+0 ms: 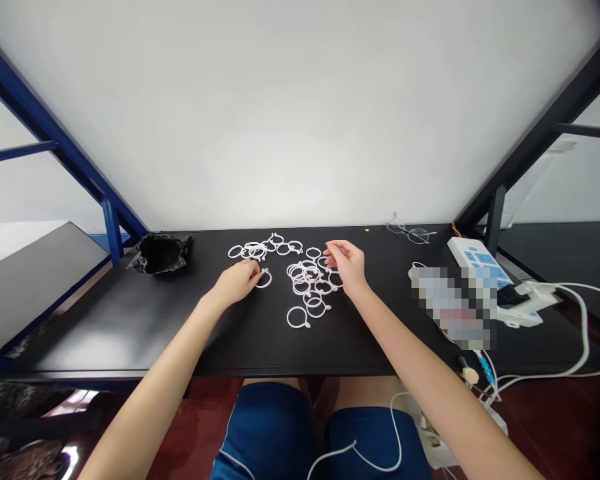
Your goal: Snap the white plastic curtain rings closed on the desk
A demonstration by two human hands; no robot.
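Observation:
My left hand (238, 281) has its fingers closed at the edge of a white curtain ring (265, 286), which has a small eyelet and sticks out past the fingertips. To the right, my right hand (347, 263) hangs over the edge of a loose pile of white curtain rings (301, 289), its thumb and fingers drawn together in a pinch. What is between those fingertips, if anything, is too small to make out. Beyond my left hand lies a second group of similar rings (283, 249). One ring (297, 317) lies at the near side of the pile.
A crumpled black plastic bag (163, 255) stands open at the left on the black table (130, 333). Glasses (418, 235) lie at the back right. Toward the right are a power strip (480, 260) with white cables and a blurred-out object (453, 307).

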